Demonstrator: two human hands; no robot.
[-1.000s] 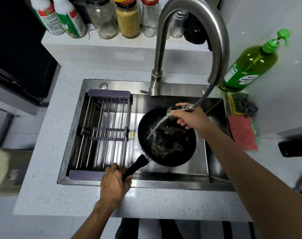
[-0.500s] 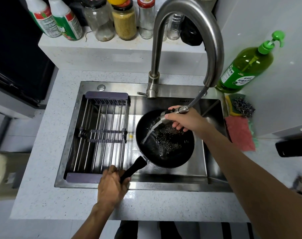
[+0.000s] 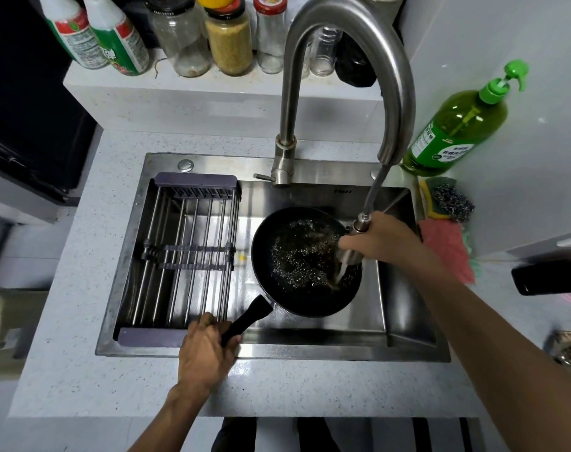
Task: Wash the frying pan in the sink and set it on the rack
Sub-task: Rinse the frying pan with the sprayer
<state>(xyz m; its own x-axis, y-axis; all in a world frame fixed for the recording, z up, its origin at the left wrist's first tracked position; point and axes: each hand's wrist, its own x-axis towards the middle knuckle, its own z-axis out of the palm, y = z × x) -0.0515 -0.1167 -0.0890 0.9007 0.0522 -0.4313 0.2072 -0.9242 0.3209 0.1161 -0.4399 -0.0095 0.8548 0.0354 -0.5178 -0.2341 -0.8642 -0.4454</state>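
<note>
A black frying pan (image 3: 277, 256) sits in the steel sink (image 3: 408, 347), with bubbling water across its bottom. My left hand (image 3: 206, 353) grips the pan's black handle (image 3: 248, 318) at the sink's front edge. My right hand (image 3: 385, 239) holds the pull-out spray head (image 3: 361, 223) of the tap over the pan's right side, and water runs from it down into the pan. A metal rack (image 3: 183, 256) with dark end pieces spans the left half of the sink and holds nothing.
The tall curved tap (image 3: 352, 60) rises behind the sink. A green soap bottle (image 3: 457, 128), a steel scourer (image 3: 450, 200) and a pink cloth (image 3: 447, 249) lie at the right. Jars and spray bottles (image 3: 114, 37) line the back ledge. A black object (image 3: 548, 277) lies far right.
My right hand has carried the spray head from the pan's back left to its right side, so the stream now falls on the right part. The left hand keeps its grip on the handle.
</note>
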